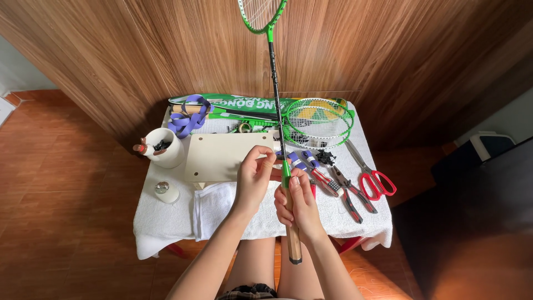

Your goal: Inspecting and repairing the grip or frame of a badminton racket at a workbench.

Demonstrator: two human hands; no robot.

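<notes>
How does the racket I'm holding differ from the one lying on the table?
The held racket stands upright, its head partly cut off by the top of the picture; the table racket lies flat on the white cloth, its head fully in view. The held racket's bare wooden handle is gripped by the right hand, with the left hand touching its shaft; nothing touches the table racket. Both have green frames and white strings.

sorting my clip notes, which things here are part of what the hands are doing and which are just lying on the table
In hand: green racket, bare wooden handle, right hand gripping it, left hand at the shaft.

Lying about: second racket, red scissors, pliers, purple tape, white cup, board.
</notes>
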